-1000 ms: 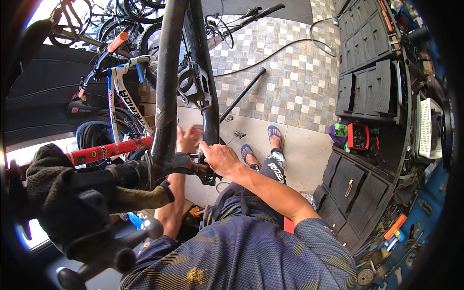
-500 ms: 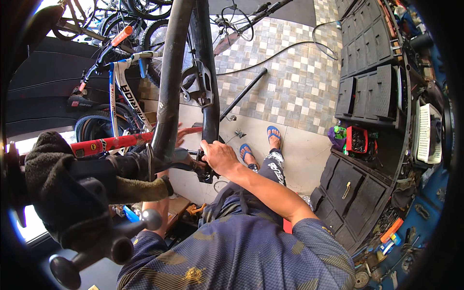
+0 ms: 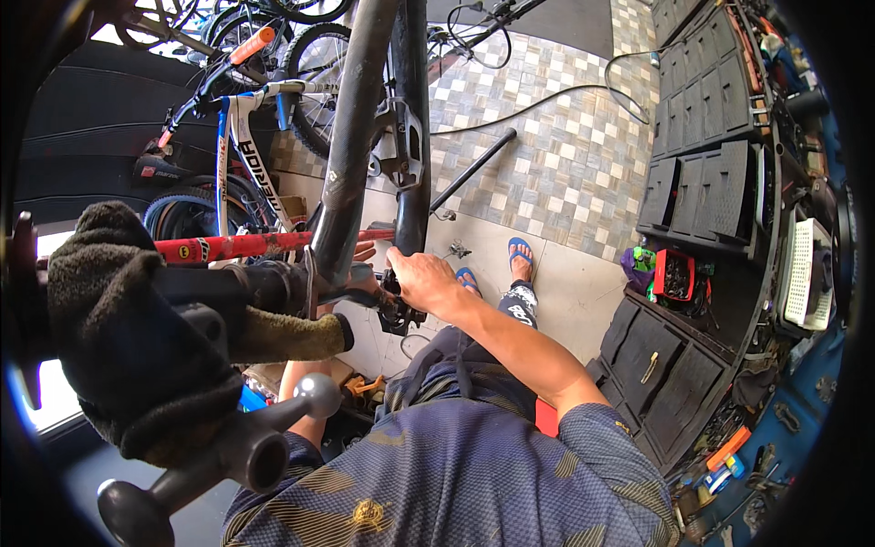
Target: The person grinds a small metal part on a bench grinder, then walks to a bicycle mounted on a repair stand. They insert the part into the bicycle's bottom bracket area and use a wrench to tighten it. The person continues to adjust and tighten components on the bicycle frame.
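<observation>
A black bicycle frame tube [image 3: 351,137] runs down in front of me, with a second black tube [image 3: 415,118] beside it that carries a metal bottle cage [image 3: 401,150]. My right hand [image 3: 424,281] is closed at the lower end of the second tube, just above a small dark metal part [image 3: 398,314]. What its fingers pinch is hidden. Behind the first tube my left hand [image 3: 363,263] shows in part, some fingers stretched out near a red tube [image 3: 237,246]. The rest of that hand is covered by the frame.
A stand clamp wrapped in dark cloth [image 3: 100,301], with a knobbed handle [image 3: 228,465], fills the left foreground. A white and blue bicycle frame [image 3: 246,155] stands behind. Black drawers [image 3: 652,365] and a red bin [image 3: 674,273] line the right. A loose black tube [image 3: 474,169] and a cable lie on the floor.
The view has shifted slightly, so the frame and stand appear farther right. My right hand stays at the lower end of the tube; the left stays behind the frame.
</observation>
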Demonstrator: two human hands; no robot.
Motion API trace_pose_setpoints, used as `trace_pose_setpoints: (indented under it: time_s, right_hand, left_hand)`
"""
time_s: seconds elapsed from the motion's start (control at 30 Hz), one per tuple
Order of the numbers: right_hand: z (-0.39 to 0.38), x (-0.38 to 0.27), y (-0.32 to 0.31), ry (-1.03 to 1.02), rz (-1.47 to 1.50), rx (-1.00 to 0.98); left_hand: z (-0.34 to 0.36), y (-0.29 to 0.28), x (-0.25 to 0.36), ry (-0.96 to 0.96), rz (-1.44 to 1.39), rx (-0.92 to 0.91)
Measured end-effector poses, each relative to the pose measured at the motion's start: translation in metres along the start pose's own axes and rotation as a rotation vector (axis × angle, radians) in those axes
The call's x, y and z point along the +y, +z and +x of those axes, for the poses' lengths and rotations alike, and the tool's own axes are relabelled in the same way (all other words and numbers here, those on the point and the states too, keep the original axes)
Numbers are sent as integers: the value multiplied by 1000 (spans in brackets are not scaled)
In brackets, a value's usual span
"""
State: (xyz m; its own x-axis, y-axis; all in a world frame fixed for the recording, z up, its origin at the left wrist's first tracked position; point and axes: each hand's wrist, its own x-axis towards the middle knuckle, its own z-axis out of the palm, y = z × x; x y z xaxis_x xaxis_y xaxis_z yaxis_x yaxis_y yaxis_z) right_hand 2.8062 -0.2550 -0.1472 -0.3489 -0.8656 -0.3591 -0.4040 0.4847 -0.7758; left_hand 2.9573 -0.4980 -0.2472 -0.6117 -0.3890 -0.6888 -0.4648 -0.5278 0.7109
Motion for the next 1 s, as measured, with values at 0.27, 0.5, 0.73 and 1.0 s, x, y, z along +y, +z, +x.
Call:
trace_pose_setpoints:
  time_s: [0.27,0.5,0.73,1.0]
  right_hand:
    - [34,10,-32,-40,-89,-243]
    - [32,-1,-38,-125,-124,-215]
    - [28,-1,-26,-87,-177,-123]
    - [22,-1,-34,-118,-280,-164]
  left_hand:
    - [-41,59,11,-83,140,-140]
    - [-37,64,4,7,40,-232]
    - [-32,63,-8,245,166,-222]
    - [-35,71,0,273,145,-371]
